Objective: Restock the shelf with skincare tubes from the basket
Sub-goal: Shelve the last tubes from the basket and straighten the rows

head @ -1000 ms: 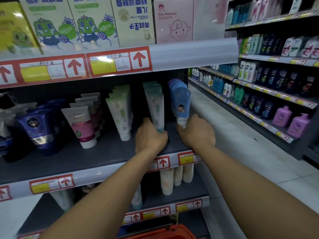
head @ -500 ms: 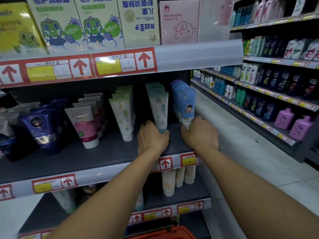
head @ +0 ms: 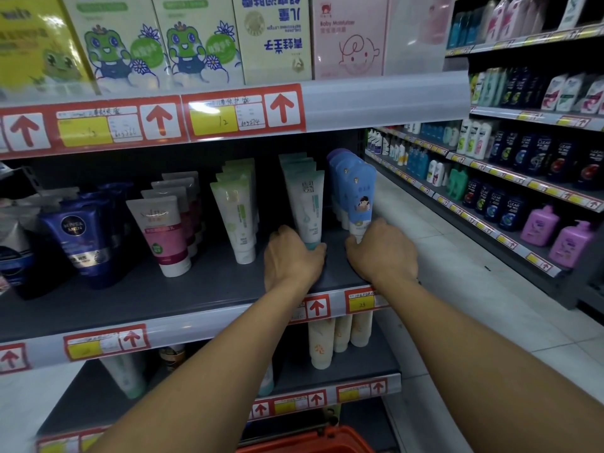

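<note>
Shop shelf (head: 196, 289), left hand (head: 291, 256) grip pinching teal tube (head: 309, 207), right hand (head: 380, 253) grip pinching blue tube (head: 359, 201)

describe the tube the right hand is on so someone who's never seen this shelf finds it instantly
Find the middle shelf, under the red-arrow price strip, and go to its right end. The front tube of the last row there is the blue tube that the right hand grips at its white cap. Unlike the white-and-teal tube beside it, it carries a small cartoon child.

Frog-printed cartons (head: 157, 47) stand above; shampoo bottles (head: 523, 178) line the right aisle.
</note>
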The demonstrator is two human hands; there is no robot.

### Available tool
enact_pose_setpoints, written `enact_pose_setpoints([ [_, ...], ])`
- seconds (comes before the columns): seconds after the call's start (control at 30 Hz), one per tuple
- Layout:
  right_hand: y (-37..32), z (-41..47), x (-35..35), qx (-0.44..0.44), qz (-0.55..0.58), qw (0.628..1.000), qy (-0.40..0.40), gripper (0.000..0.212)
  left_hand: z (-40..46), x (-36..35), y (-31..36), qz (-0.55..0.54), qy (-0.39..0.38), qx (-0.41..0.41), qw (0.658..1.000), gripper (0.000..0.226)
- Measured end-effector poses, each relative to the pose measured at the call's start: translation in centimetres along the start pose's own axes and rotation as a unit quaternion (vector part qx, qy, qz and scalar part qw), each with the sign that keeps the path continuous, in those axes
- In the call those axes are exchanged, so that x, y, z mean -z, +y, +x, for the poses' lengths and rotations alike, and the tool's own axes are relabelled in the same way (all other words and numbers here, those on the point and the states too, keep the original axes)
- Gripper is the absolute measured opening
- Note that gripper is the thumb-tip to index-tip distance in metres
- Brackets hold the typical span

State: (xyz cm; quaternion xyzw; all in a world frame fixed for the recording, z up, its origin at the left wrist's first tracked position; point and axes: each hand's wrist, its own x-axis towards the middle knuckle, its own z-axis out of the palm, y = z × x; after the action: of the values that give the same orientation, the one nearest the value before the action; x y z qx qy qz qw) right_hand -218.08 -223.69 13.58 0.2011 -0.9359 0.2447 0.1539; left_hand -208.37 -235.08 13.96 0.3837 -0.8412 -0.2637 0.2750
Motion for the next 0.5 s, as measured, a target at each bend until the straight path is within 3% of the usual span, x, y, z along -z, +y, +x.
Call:
enact_pose_setpoints([
  [0.5,0.0,-0.13,-0.06,-0.01,0.029,0.999,0.019,0.045,-0.75,0.27,0.37,-0.018,0.02,-0.001,1.0,0.067],
])
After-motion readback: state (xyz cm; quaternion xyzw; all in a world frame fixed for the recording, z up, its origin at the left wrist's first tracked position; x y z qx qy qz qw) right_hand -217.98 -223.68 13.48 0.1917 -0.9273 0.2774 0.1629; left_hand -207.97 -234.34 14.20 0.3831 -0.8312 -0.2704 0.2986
